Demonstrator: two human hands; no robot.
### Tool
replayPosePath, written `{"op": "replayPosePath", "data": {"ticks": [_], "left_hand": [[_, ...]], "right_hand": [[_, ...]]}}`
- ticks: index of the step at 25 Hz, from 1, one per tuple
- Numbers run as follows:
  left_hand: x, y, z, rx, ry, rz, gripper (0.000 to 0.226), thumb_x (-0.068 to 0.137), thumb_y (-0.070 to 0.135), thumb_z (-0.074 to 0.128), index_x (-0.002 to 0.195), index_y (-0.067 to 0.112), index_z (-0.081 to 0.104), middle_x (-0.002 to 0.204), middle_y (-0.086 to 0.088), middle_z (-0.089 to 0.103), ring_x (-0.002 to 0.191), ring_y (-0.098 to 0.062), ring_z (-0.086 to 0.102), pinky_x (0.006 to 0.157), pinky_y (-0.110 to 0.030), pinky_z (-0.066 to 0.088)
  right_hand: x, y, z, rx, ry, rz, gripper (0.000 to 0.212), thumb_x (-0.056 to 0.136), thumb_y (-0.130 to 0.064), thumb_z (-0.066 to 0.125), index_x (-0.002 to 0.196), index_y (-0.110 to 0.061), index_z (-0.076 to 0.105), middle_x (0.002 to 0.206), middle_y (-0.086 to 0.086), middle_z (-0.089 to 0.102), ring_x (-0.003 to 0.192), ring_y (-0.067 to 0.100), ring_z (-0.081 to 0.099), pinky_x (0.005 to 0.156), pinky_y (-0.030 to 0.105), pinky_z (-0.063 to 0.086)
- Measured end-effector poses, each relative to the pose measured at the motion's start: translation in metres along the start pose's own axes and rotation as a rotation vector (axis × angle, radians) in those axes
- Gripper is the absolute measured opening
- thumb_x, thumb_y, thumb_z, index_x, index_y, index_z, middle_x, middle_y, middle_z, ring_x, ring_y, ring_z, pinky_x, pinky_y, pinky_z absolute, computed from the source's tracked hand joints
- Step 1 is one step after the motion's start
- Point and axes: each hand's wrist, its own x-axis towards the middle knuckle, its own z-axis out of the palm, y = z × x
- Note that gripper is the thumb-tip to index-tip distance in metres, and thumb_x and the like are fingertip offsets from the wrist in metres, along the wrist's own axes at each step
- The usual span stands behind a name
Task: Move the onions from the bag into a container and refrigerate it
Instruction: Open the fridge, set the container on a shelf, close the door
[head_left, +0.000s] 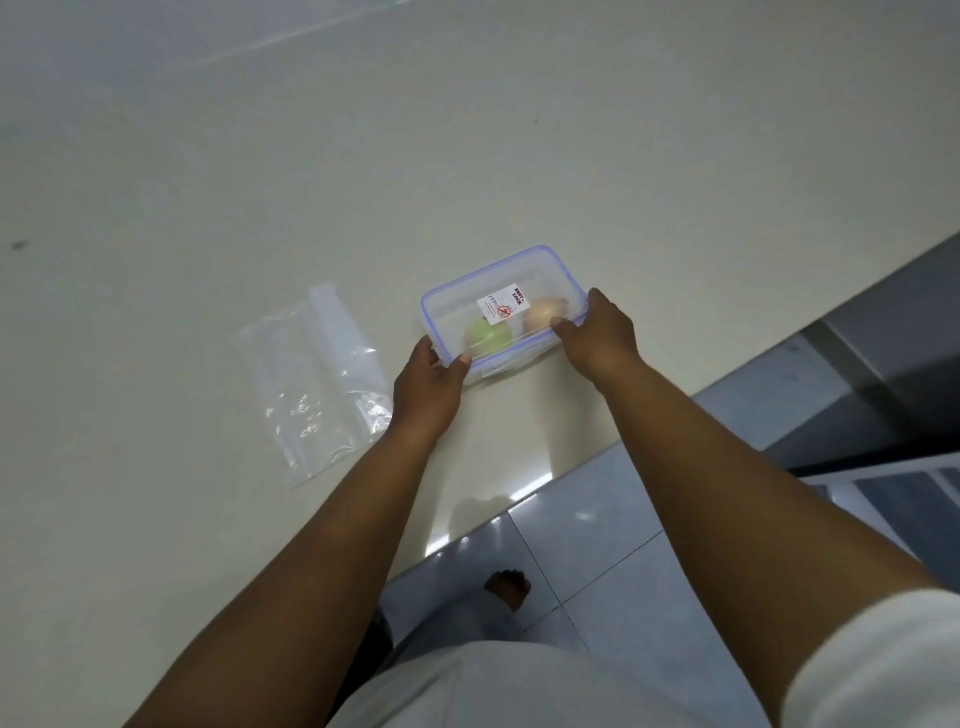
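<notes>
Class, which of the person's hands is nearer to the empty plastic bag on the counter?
Left. The left hand grips the container's near-left corner, right beside the bag. The right hand holds the container's right end, farther from it.

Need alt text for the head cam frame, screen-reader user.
Both hands hold a clear lidded container on a pale counter: left hand at its near left corner, right hand at its right end. Inside are a greenish onion and a tan onion; an empty plastic bag lies to the left.
</notes>
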Motion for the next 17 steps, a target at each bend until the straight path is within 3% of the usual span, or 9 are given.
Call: {"op": "replayPosePath", "data": {"ticks": [3,7,10,13,17], "left_hand": [[-0.008,0.001,0.002,-0.004,-0.022,0.053,0.034,0.088,0.035,0.056,0.121,0.031,0.054,0.096,0.019,0.058,0.086,-0.006,0.058,0.078,-0.028,0.041],[-0.034,-0.005,0.006,-0.019,-0.098,0.086,0.031,0.088,0.032,0.055,0.118,0.040,0.052,0.094,0.029,0.057,0.090,0.002,0.058,0.071,-0.023,0.043],[-0.063,-0.011,0.016,-0.017,-0.207,0.102,0.033,0.089,0.029,0.056,0.118,0.046,0.053,0.102,0.028,0.061,0.095,0.005,0.058,0.071,-0.019,0.044],[-0.092,-0.008,0.030,0.037,-0.333,0.144,0.037,0.089,0.024,0.057,0.116,0.049,0.054,0.105,0.026,0.064,0.096,0.006,0.059,0.073,-0.018,0.044],[-0.134,0.008,0.058,0.122,-0.536,0.240,0.038,0.091,0.019,0.059,0.119,0.044,0.056,0.107,0.025,0.067,0.096,0.008,0.061,0.072,-0.011,0.044]], "right_hand": [[-0.018,0.013,0.001,0.082,0.026,0.045,0.046,0.085,-0.032,0.068,0.118,-0.004,0.053,0.121,0.015,0.061,0.109,0.032,0.059,0.083,0.031,0.044],[-0.059,0.041,-0.007,0.245,0.045,0.160,0.060,0.077,-0.032,0.077,0.126,-0.008,0.051,0.124,0.010,0.060,0.106,0.027,0.059,0.079,0.029,0.045],[-0.103,0.072,-0.020,0.335,0.087,0.256,0.078,0.071,-0.032,0.081,0.138,-0.013,0.045,0.134,0.008,0.054,0.117,0.026,0.056,0.094,0.037,0.049],[-0.154,0.108,-0.037,0.415,0.149,0.287,0.059,0.069,-0.033,0.081,0.122,-0.025,0.057,0.122,0.006,0.060,0.104,0.021,0.061,0.091,0.038,0.052],[-0.225,0.158,-0.062,0.530,0.260,0.364,0.056,0.068,-0.039,0.081,0.118,-0.036,0.054,0.116,-0.003,0.059,0.098,0.010,0.061,0.086,0.033,0.055]]}}
